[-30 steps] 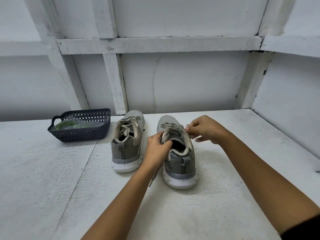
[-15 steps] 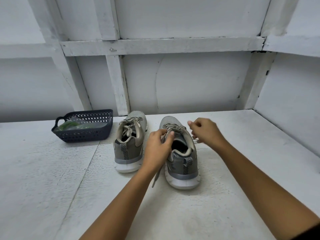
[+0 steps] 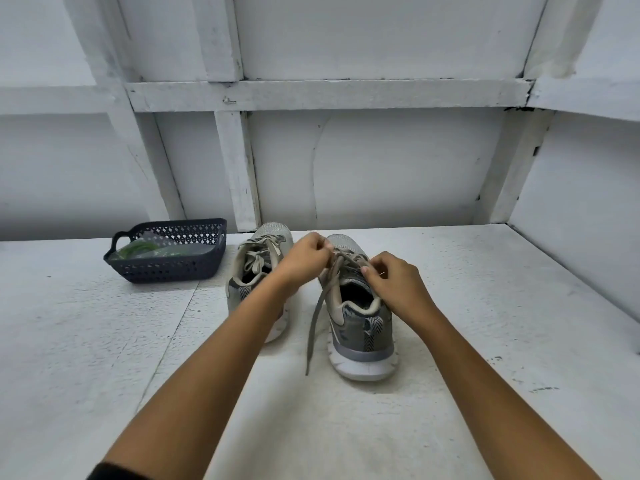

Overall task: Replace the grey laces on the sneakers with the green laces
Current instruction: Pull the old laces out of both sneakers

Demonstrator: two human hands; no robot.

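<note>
Two grey sneakers stand heel-toward-me on the white table. The right sneaker (image 3: 360, 327) has its grey lace (image 3: 317, 317) untied, one end trailing down its left side onto the table. My left hand (image 3: 304, 258) pinches the lace above the sneaker's tongue. My right hand (image 3: 391, 278) pinches the lace at the upper eyelets on the right side. The left sneaker (image 3: 256, 268) still has its grey lace tied, and my left forearm covers its heel. The green laces (image 3: 138, 249) lie in a clear bag inside a dark basket.
The dark plastic basket (image 3: 166, 268) stands at the back left of the table (image 3: 86, 358). White wall panels with beams close the back and the right side.
My left hand has moved up from the sneaker's collar to the laces near the toe end. My right hand has shifted in toward the eyelets, and the lace end now hangs longer.
</note>
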